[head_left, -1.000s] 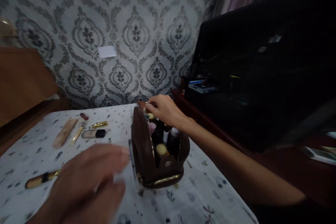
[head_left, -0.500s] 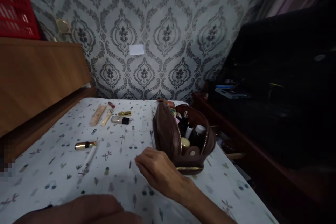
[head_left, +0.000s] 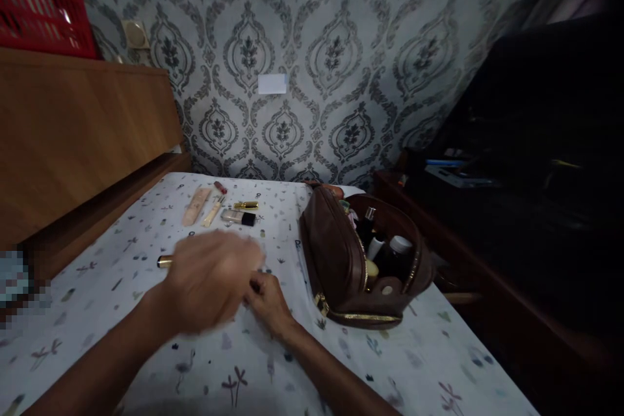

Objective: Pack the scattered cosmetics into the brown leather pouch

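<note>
My left hand (head_left: pixel 212 279), blurred by motion, hovers over the middle of the patterned cloth, its fingers smeared. Just right of it and partly behind it, my right hand (head_left: pixel 268 302) has its fingers curled together near a small dark thing too hidden to name. A gold and black tube (head_left: pixel 164 262) pokes out left of my left hand. Farther back lie a beige tube (head_left: pixel 197 207), a slim cream tube (head_left: pixel 213 212), a small red item (head_left: pixel 220 187), a gold tube (head_left: pixel 246 205) and a black-capped bottle (head_left: pixel 238 217). The brown bag (head_left: pixel 336 240) stands unzipped on the right, holding several bottles.
A wooden cabinet (head_left: pixel 82 136) with a red basket (head_left: pixel 43 3) on top borders the left side. Patterned wallpaper (head_left: pixel 312 32) rises behind the cloth-covered surface (head_left: pixel 273 377). Dark furniture (head_left: pixel 526 175) stands at the right.
My left hand has risen from the bottom edge to the middle, now covering the white stick's place. My right hand has moved slightly left in view beside it. The view has shifted, bringing the bag rightward.
</note>
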Motion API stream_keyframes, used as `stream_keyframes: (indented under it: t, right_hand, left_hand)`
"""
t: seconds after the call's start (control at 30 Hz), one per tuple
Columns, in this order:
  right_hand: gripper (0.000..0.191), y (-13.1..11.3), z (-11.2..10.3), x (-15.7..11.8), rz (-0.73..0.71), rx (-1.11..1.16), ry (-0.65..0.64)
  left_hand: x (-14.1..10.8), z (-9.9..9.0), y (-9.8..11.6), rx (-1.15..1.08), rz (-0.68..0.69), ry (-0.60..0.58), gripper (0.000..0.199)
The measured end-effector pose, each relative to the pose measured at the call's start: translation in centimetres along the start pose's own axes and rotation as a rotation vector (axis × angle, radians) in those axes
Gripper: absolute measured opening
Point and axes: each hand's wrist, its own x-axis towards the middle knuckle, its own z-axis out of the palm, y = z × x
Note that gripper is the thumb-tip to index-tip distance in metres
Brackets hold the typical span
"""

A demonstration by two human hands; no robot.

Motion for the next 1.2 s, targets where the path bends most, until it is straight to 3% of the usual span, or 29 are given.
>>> stream_keyframes:
  t: [0.1, 0.17, 0.23, 0.3, 0.37, 0.43, 0.57, 0.73, 0.9, 1.2]
  right_hand:
    - [0.019, 0.7, 0.1, -0.1, 0.052, 0.079, 0.035]
    - [0.017, 0.8, 0.0, -0.4, 0.078, 0.127, 0.044]
    - [0.017, 0.9, 0.0, -0.6, 0.096, 0.145, 0.033]
    - [0.015, 1.0, 0.0, -0.7, 0.118, 0.155, 0.012]
    - [0.013, 1.1, 0.0, -0.7, 0.123, 0.156, -0.002]
    - [0.013, 1.2, -0.1, -0.6, 0.126, 0.168, -0.002]
    - [0.015, 0.9, -0.3, -0.8, 0.137, 0.168, 0.004]
    - [0.014, 0.7, -0.4, -0.9, 0.106, 0.167, 0.0]
    - [0.015, 0.7, -0.4, -0.9, 0.09, 0.153, 0.017]
    - [0.016, 1.0, -0.1, -0.6, 0.118, 0.133, 0.022]
  left_hand:
    - [7.3, 4.8, -3.3, 0.147, -0.1, -0.243, 0.045]
    - [9.3, 8.1, -5.6, 0.27, -0.213, -0.393, 0.049]
    - [9.4, 11.2, -7.6, 0.29, -0.268, -0.458, 0.058]
    - [8.7, 13.7, -9.4, 0.289, -0.299, -0.372, 0.071]
    - [8.0, 15.6, -10.8, 0.263, -0.367, -0.331, 0.078]
    - [7.6, 16.7, -11.6, 0.234, -0.397, -0.401, 0.083]
    - [7.2, 16.4, -11.5, 0.209, -0.433, -0.514, 0.08]
    - [6.6, 13.8, -9.8, 0.176, -0.34, -0.479, 0.056]
    - [7.0, 11.4, -8.5, 0.316, -0.226, -0.488, 0.039]
    - [6.5, 10.4, -8.4, 0.162, -0.274, -0.499, 0.033]
